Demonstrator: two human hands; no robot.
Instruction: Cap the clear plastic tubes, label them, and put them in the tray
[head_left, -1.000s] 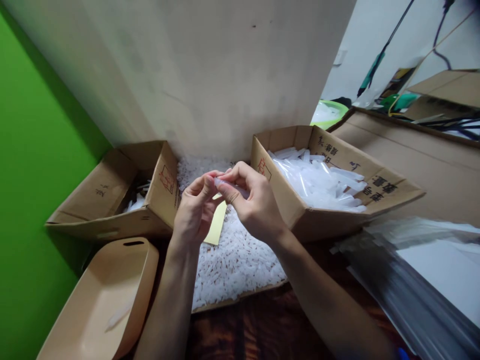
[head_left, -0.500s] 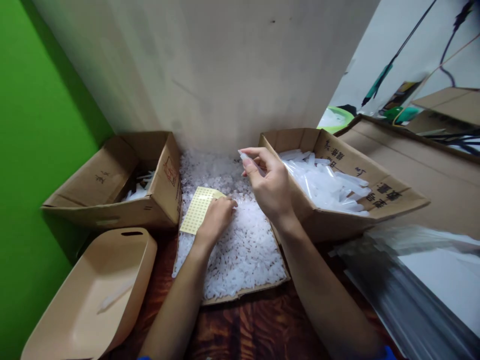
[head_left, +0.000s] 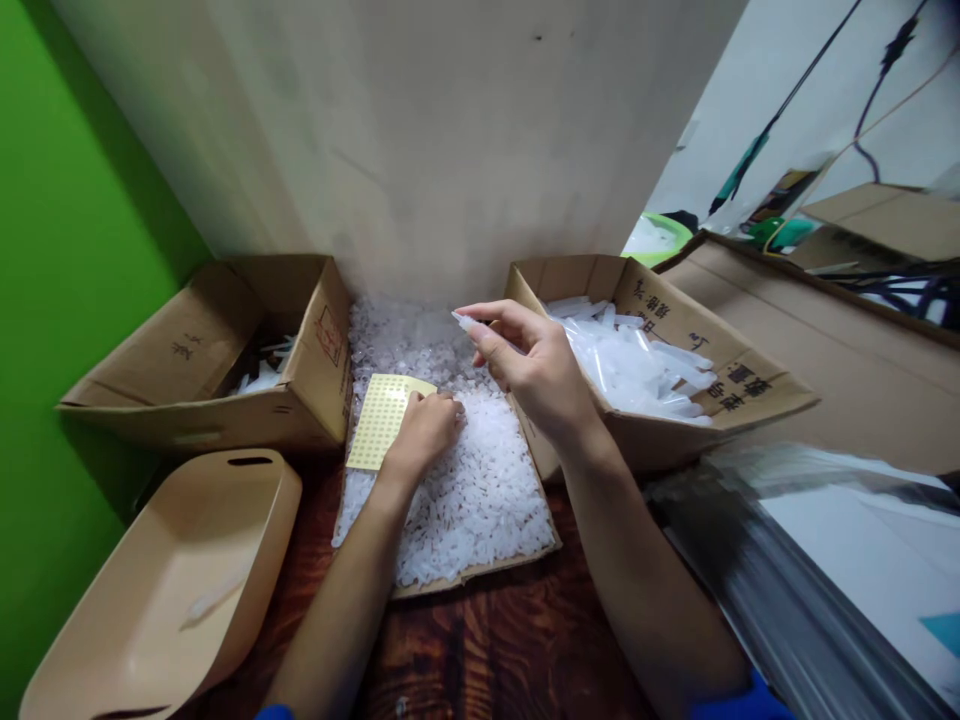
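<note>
An open brown cardboard box [head_left: 660, 445] of long white tubes [head_left: 637, 375] stands right of the shallow cardboard tray [head_left: 480, 575] heaped with small white bits [head_left: 480, 500]. Above the tray, the right hand [head_left: 536, 370] is narrowed in a pinch; the left hand [head_left: 427, 430], over the tray's middle, is curled, its contents hidden. A pale-yellow rectangular paper sheet [head_left: 380, 420] lies at the tray's left. A slim whitish tube [head_left: 466, 321] is pinched above the tray.

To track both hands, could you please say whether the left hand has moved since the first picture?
Yes: against the open brown cardboard box at left, the left hand has moved rightward and down, toward the small white pieces.
</note>
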